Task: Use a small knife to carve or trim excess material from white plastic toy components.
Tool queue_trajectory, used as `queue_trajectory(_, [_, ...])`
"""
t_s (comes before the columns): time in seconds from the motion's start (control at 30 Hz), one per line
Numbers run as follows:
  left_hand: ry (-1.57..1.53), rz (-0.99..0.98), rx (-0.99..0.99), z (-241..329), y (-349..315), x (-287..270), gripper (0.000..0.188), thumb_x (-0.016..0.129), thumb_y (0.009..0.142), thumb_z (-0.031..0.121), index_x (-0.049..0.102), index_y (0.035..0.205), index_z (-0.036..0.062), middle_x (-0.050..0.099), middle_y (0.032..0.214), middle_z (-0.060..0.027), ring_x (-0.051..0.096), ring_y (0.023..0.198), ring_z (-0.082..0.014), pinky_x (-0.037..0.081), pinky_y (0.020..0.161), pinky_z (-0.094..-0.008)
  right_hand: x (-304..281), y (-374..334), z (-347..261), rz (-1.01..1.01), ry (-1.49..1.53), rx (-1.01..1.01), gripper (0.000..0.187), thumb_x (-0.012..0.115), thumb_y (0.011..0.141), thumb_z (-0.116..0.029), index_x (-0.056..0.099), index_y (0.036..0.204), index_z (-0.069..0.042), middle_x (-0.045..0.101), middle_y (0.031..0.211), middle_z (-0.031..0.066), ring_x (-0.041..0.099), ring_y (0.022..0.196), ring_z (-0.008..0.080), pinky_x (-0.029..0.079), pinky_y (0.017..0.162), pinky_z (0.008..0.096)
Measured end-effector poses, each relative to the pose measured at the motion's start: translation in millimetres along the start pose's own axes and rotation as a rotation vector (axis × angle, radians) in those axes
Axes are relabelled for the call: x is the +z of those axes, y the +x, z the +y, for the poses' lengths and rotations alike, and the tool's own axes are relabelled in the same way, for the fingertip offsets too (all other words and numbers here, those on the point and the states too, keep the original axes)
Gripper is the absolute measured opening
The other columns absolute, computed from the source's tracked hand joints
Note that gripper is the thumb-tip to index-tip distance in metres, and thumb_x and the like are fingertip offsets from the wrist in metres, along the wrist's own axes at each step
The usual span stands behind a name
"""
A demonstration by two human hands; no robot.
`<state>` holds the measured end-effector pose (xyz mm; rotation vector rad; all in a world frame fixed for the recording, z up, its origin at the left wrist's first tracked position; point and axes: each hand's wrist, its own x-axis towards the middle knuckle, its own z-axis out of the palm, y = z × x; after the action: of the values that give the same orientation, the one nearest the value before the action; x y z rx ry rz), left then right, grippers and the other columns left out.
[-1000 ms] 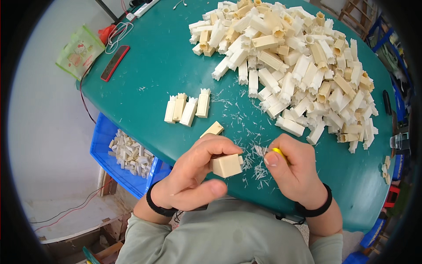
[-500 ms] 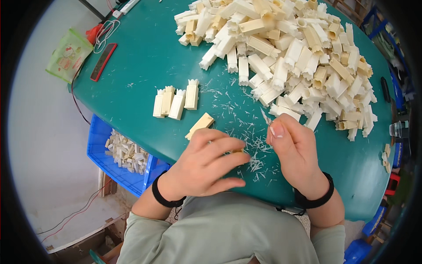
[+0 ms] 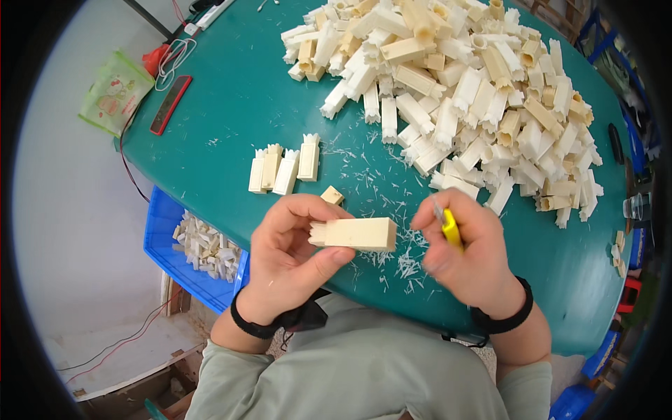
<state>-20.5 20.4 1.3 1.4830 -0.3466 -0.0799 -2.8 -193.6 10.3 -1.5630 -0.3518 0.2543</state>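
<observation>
My left hand [image 3: 290, 245] pinches a cream rectangular plastic piece [image 3: 360, 234] between thumb and fingers, its jagged end toward the palm and its smooth block end pointing right. To its right, apart from the piece, my right hand [image 3: 469, 245] is closed round a craft knife with a yellow handle [image 3: 451, 229]; the thin blade shows by the fingertips. Behind the left fingers lies another cream piece [image 3: 332, 195], partly hidden. Several similar pieces [image 3: 285, 171] lie grouped beyond that hand. Thin white shavings [image 3: 409, 262] are scattered on the green table [image 3: 231, 119] under and between my hands.
A large heap of cream and white pieces [image 3: 462, 91] covers the far right of the table. A blue bin [image 3: 199, 273] with small pieces stands below the left edge. A red-edged flat device [image 3: 170, 105], white cable [image 3: 175, 63] and green bag [image 3: 115, 94] lie far left.
My left hand has turned over, bringing the held piece into full view. My right hand has rotated, so the knife's yellow handle now shows.
</observation>
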Motion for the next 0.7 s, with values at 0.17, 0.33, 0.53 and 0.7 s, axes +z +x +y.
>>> queue_trajectory(0.17, [-0.295, -0.027, -0.128, 2.8, -4.7, 10.3, 0.030, 0.063, 0.079, 0.000, 0.044, 0.102, 0.0045, 0.057, 0.104, -0.0099, 0.054, 0.095, -0.0138, 0.044, 0.083, -0.0291, 10.4, -1.8, -4.9, -0.059, -0.090, -0.138, 0.031, 0.074, 0.072, -0.016, 0.056, 0.093, -0.003, 0.059, 0.077, 0.0050, 0.051, 0.060, 0.0098, 0.041, 0.052, 0.0217])
queue_trajectory(0.33, [-0.210, -0.272, -0.157, 10.7, 0.6, 6.7, 0.051, 0.061, 0.080, 0.001, 0.038, 0.126, 0.0005, 0.053, 0.108, -0.0080, 0.053, 0.099, -0.0144, 0.044, 0.084, -0.0288, 9.3, 0.5, -2.9, -0.123, -0.195, -0.254, 0.029, 0.074, 0.071, -0.015, 0.058, 0.092, -0.004, 0.061, 0.081, 0.0074, 0.056, 0.063, 0.0145, 0.045, 0.056, 0.0244])
queue_trajectory(0.53, [-0.150, -0.214, 0.061, 2.2, 2.4, 1.6, 0.044, 0.065, 0.075, -0.004, 0.048, 0.116, -0.0008, 0.048, 0.109, -0.0093, 0.053, 0.098, -0.0160, 0.046, 0.082, -0.0284, 7.5, -0.2, -1.7, -0.075, -0.058, -0.198, 0.033, 0.069, 0.077, -0.025, 0.055, 0.096, -0.002, 0.056, 0.073, 0.0054, 0.049, 0.056, 0.0130, 0.040, 0.051, 0.0231])
queue_trajectory(0.7, [-0.091, -0.191, 0.119, 8.4, 3.0, -0.4, 0.041, 0.066, 0.073, -0.005, 0.051, 0.111, -0.0016, 0.046, 0.108, -0.0103, 0.053, 0.094, -0.0163, 0.046, 0.080, -0.0285, 8.6, -1.3, -2.8, -0.066, -0.103, -0.174, 0.032, 0.062, 0.082, -0.030, 0.054, 0.094, -0.001, 0.051, 0.067, 0.0054, 0.045, 0.052, 0.0126, 0.037, 0.048, 0.0231])
